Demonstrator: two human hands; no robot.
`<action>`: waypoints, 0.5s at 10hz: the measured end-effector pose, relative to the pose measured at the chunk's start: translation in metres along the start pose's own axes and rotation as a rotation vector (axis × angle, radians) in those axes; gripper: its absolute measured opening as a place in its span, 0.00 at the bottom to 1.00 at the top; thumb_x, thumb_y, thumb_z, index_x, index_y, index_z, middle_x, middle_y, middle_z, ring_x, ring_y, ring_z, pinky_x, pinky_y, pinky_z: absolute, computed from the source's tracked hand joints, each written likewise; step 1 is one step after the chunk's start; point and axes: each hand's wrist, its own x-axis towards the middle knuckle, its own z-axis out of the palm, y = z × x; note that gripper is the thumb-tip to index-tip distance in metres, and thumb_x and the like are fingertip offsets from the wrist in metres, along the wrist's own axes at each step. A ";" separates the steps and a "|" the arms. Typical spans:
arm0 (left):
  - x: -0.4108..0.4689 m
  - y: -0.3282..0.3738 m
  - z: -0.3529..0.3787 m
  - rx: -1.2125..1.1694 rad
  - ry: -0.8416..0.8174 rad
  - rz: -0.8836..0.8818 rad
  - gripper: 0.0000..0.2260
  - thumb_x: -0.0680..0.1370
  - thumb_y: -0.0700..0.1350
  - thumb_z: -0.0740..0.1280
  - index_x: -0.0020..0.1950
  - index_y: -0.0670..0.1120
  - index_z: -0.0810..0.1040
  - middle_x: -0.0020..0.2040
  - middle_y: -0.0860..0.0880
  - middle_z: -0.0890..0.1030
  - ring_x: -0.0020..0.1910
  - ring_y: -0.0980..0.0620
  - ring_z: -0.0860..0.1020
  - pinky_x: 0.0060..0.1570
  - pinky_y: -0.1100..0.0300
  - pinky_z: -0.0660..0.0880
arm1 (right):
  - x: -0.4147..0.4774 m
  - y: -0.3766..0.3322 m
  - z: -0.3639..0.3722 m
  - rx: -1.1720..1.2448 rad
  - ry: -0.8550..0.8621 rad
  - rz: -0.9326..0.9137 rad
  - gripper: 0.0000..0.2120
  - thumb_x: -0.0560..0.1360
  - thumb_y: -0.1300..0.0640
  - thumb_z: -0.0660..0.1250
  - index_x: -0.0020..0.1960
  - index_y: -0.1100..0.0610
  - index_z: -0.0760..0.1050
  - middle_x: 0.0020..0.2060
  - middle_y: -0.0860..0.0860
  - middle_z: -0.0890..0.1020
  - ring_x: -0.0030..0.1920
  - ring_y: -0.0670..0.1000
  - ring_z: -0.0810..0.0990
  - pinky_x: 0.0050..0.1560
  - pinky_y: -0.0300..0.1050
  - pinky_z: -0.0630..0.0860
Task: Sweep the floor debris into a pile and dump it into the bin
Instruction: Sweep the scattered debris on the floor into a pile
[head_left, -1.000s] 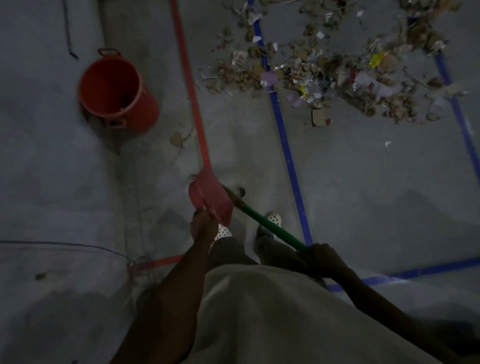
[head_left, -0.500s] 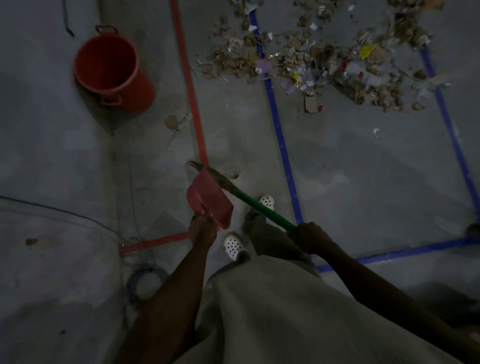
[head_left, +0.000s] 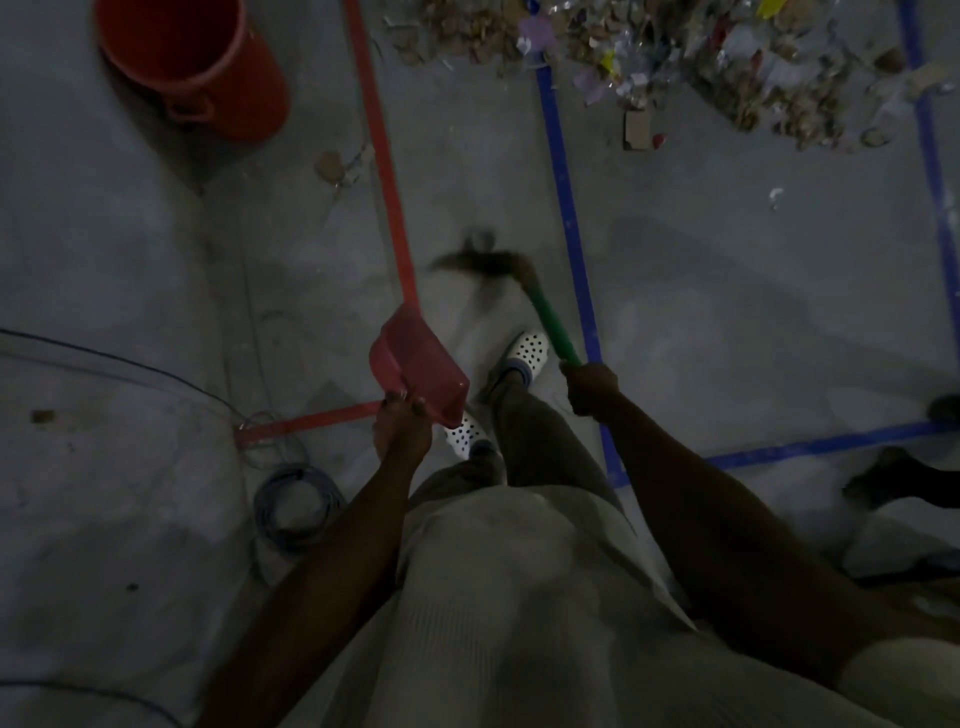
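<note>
Down near the middle, the person's left hand (head_left: 402, 423) has its fingers curled round the handle end of a red plastic dustpan (head_left: 421, 364), whose wide lip points forward, away from the body. Whether the pan touches the floor cannot be told. The right hand (head_left: 592, 389), held apart from the left, is clenched round the green handle of a long broom (head_left: 553, 325). The handle slants forward and leftward to dark brown bristles (head_left: 488, 262), which are blurred.

Between the two hands are the person's feet in white perforated clogs (head_left: 530, 353), one ahead of the other, on a grey concrete floor (head_left: 727, 312). A pale beige garment fills the near part of the view.

A red tape line (head_left: 384, 171) runs forward across the floor from just beside the dustpan, and a blue tape line (head_left: 566, 208) runs forward just right of the broom. Near the left hand, on the floor, lies a coil of blue-grey cable (head_left: 298, 504).

Well ahead, a wide scatter of debris (head_left: 727, 78), brown scraps mixed with paper and wrapper bits, lies across the blue line on the far right part of the floor. An orange-red plastic bucket (head_left: 192, 57) stands on the far left part, left of the red line and well apart from the debris.
</note>
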 end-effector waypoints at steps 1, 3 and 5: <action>0.007 0.013 -0.008 0.025 0.020 0.049 0.15 0.81 0.46 0.62 0.63 0.37 0.73 0.61 0.35 0.77 0.60 0.35 0.76 0.57 0.47 0.72 | -0.014 0.000 0.012 -0.032 -0.077 0.003 0.18 0.82 0.44 0.60 0.40 0.54 0.72 0.35 0.51 0.77 0.32 0.49 0.75 0.32 0.43 0.73; 0.038 0.067 -0.031 0.003 0.010 0.020 0.16 0.81 0.47 0.60 0.64 0.37 0.73 0.61 0.37 0.77 0.60 0.36 0.76 0.54 0.50 0.72 | -0.067 -0.025 -0.026 -0.062 -0.138 0.031 0.18 0.81 0.42 0.62 0.37 0.51 0.71 0.33 0.48 0.75 0.31 0.45 0.73 0.29 0.37 0.70; 0.078 0.127 -0.031 0.008 0.021 0.049 0.17 0.81 0.47 0.61 0.66 0.38 0.72 0.62 0.37 0.77 0.61 0.38 0.76 0.56 0.50 0.71 | 0.011 -0.090 -0.054 0.030 -0.168 0.083 0.17 0.79 0.43 0.67 0.45 0.57 0.76 0.35 0.53 0.78 0.30 0.48 0.75 0.28 0.41 0.72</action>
